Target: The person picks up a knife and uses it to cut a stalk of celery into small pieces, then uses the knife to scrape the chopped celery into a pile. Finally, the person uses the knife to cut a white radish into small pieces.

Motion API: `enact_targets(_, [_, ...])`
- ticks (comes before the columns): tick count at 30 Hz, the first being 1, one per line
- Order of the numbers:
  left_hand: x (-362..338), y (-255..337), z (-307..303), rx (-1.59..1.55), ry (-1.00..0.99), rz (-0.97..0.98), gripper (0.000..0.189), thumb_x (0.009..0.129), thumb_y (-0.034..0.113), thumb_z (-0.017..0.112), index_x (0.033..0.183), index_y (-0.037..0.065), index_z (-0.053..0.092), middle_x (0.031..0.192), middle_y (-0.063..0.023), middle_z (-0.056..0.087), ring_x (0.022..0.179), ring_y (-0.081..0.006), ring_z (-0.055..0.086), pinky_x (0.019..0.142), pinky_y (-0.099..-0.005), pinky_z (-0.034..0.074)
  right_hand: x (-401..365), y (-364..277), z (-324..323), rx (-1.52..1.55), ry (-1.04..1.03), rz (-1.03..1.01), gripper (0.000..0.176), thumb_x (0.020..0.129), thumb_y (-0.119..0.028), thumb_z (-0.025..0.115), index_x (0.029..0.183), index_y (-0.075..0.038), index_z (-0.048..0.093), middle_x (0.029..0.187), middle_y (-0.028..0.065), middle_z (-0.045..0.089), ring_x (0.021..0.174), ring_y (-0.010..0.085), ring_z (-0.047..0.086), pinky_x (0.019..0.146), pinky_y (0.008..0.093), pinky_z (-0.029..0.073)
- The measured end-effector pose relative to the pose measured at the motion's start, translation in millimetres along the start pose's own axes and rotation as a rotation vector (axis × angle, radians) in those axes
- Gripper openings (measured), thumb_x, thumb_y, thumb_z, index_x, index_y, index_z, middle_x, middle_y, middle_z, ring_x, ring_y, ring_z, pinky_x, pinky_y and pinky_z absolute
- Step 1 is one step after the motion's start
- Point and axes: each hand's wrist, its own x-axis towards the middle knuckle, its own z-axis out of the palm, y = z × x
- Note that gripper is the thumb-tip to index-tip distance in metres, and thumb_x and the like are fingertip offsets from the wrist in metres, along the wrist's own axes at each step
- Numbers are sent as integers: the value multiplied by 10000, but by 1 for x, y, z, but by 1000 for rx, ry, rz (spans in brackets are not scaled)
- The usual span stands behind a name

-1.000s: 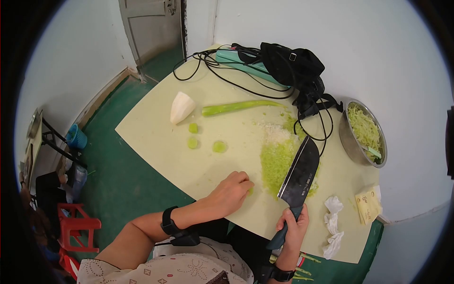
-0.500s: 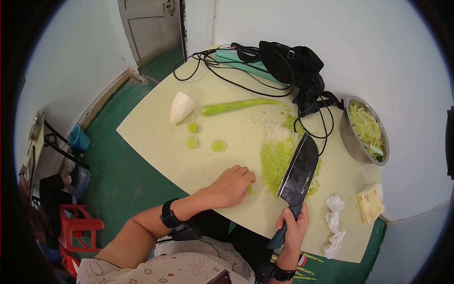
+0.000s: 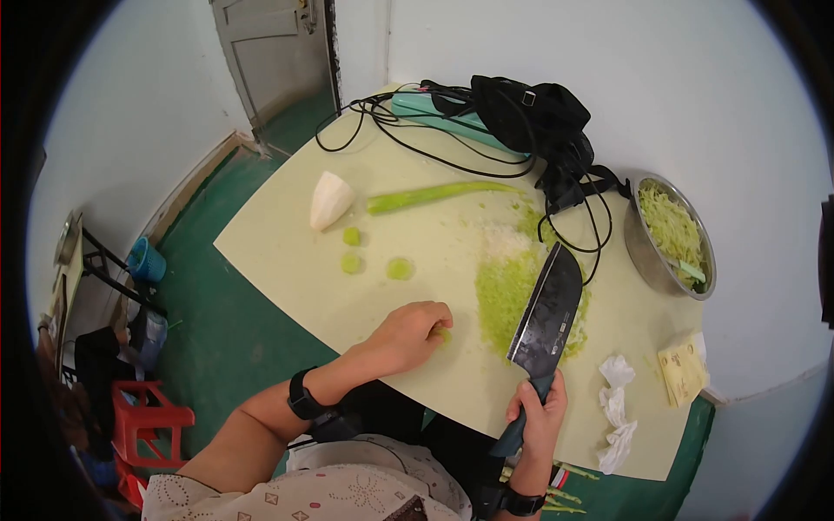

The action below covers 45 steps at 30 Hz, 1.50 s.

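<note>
My right hand (image 3: 539, 415) is wrapped round the dark handle of a kitchen knife (image 3: 552, 308). Its broad black blade points away from me over a spread of finely chopped green vegetable (image 3: 499, 300), with a whitish chopped patch (image 3: 506, 242) at the far side. Closer to the left, my left hand (image 3: 407, 337) has its fingers curled on a small green stalk piece (image 3: 445, 336), mostly hidden by the fingers. Several cut pieces, one a round slice (image 3: 400, 268), lie beyond that hand. Behind them are a long peeled green stalk (image 3: 434, 197) and a white radish chunk (image 3: 331, 201).
A steel bowl (image 3: 636, 239) of shredded green vegetable stands at the table's right. Black straps and cables (image 3: 530, 113) lie over a turquoise case (image 3: 417, 106) at the back. Crumpled tissues (image 3: 613, 404) and a yellow tissue pack (image 3: 682, 375) sit right. A red stool (image 3: 152, 417) stands on the floor.
My left hand has drawn left, away from the chopped heap, with the small green piece at its fingers. The knife in my right hand has hardly moved.
</note>
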Motion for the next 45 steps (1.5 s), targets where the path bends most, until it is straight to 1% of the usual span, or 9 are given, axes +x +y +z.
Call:
enact_targets(7, [-12,2,2,-54,250,6,171,739,-6,621,906,-2,584,902,-117,555,798,-262,581,668,-330,483,-1,-4,-2,75,-6,50,206,862,-35,549,1052,2,477,663,36,500,437,111,485,406,238,399])
enact_targets(12, [-23,-7,-1,83,340,255,178,704,-20,665,875,5,622,940,-111,582,813,-271,569,678,-328,488,-7,-35,11,-58,-7,108,228,869,-50,538,1083,2,478,645,58,505,470,128,519,436,263,428])
enact_targets(15, [-22,-12,5,142,301,389,168,684,-19,688,842,9,639,957,-108,598,809,-269,566,678,-331,490,-11,-55,23,-689,-154,9,264,866,-70,542,1111,5,482,671,91,534,496,188,556,472,302,462])
enact_targets(18, [-20,-15,10,167,267,418,166,668,-16,680,828,6,640,931,-97,595,835,-261,562,707,-338,490,-17,-60,43,-1106,-255,-333,303,862,-83,542,1148,-2,486,812,161,608,634,319,612,542,367,477])
enact_targets(19, [-20,-15,10,168,256,409,169,663,-15,674,826,4,638,917,-92,591,849,-257,560,723,-341,489,-21,-68,53,-1147,-254,-230,311,848,-85,552,1145,-16,493,840,217,590,720,398,590,599,428,487])
enact_targets(25, [-16,-14,9,186,250,432,157,655,-7,666,809,-3,632,876,-87,587,815,-251,554,713,-336,479,-28,-76,65,-1383,-375,-40,284,872,-133,528,1126,-13,486,816,192,594,658,380,598,573,446,497])
enact_targets(28, [-14,-15,10,209,252,436,170,639,-5,664,806,2,633,868,-83,583,808,-249,553,703,-336,477,-37,-61,57,-1380,-326,-302,252,899,-101,505,1121,17,499,693,133,531,480,249,530,413,332,437])
enact_targets(31, [-13,-14,10,236,251,427,182,622,-15,660,801,5,634,860,-80,582,802,-247,552,697,-335,477,-41,-59,57,-1379,-340,-240,320,903,-125,492,1189,18,483,714,181,527,498,315,538,427,365,456])
enact_targets(45, [-14,-13,8,241,228,414,204,612,-43,648,811,-2,643,867,-84,586,801,-245,555,709,-321,479,-39,-63,62,-1499,-425,-279,355,813,-38,500,1156,47,477,715,153,539,468,271,543,402,328,461])
